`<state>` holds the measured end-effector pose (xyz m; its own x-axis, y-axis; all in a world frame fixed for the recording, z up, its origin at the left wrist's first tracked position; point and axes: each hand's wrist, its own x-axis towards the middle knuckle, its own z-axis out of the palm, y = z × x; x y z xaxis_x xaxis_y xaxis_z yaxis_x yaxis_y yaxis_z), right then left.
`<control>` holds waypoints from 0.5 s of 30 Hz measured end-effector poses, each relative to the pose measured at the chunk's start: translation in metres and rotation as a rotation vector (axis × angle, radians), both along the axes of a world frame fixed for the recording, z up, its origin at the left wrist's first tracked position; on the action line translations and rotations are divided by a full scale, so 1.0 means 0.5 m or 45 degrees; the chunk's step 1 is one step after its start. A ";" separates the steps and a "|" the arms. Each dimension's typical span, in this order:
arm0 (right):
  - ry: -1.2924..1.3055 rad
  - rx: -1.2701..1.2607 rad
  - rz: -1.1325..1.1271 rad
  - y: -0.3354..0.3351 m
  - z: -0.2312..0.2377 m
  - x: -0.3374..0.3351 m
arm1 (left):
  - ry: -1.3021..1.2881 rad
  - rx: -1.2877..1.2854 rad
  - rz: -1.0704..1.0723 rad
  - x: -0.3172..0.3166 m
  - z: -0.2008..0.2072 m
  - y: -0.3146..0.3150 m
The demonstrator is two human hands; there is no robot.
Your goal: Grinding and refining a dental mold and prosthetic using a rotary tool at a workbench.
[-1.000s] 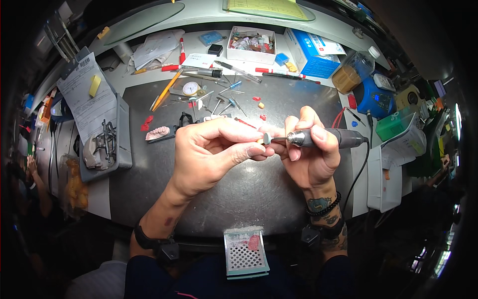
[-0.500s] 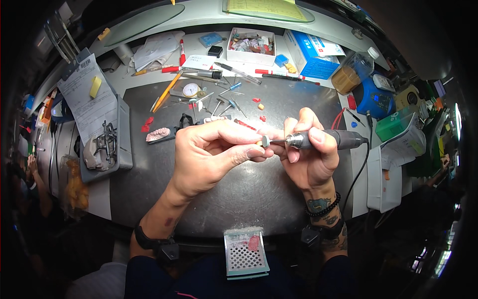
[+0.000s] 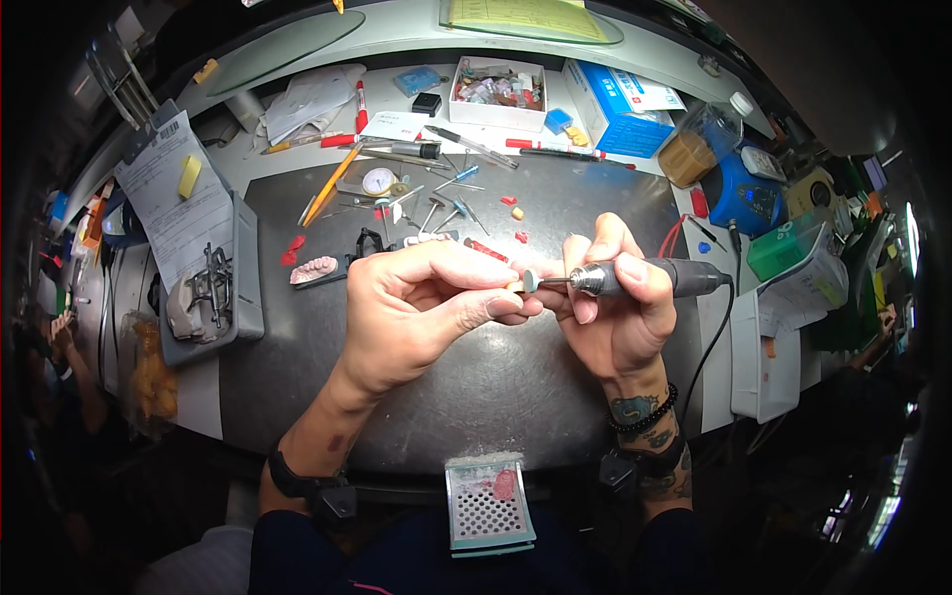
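Centrally over the surface [image 3: 456, 392], the left hand [image 3: 407, 302] pinches a small yellowish piece [image 3: 515, 288] between thumb and forefinger, at nine o'clock of the grey-green disc [image 3: 531, 282]; whether the two touch, I cannot tell. The right hand [image 3: 620, 332] curls around the rotary handpiece [image 3: 645, 277], whose body points to three o'clock. To work well, I'd brace the hands against each other, meet the disc with light, brief strokes, turn the piece often for evenness, and mind those fingertips so near the rim.

one handpiece [image 3: 697, 278], one bottle [image 3: 702, 142], one bracelet [image 3: 654, 423]
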<state>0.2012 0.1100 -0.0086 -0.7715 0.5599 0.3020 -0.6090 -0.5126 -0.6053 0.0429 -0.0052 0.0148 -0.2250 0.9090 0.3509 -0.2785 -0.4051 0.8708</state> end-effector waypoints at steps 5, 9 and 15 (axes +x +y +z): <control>0.019 -0.027 0.009 0.000 -0.001 0.002 | -0.010 0.011 -0.022 0.000 -0.001 0.002; 0.041 -0.027 0.024 0.001 -0.002 0.002 | 0.023 0.017 -0.021 -0.003 -0.002 0.000; 0.010 0.043 0.026 0.007 -0.004 0.003 | 0.028 -0.026 -0.003 -0.009 -0.007 0.003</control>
<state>0.2027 0.1136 -0.0108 -0.7800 0.5336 0.3269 -0.6036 -0.5040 -0.6178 0.0387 -0.0037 0.0113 -0.2150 0.9167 0.3368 -0.2605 -0.3862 0.8849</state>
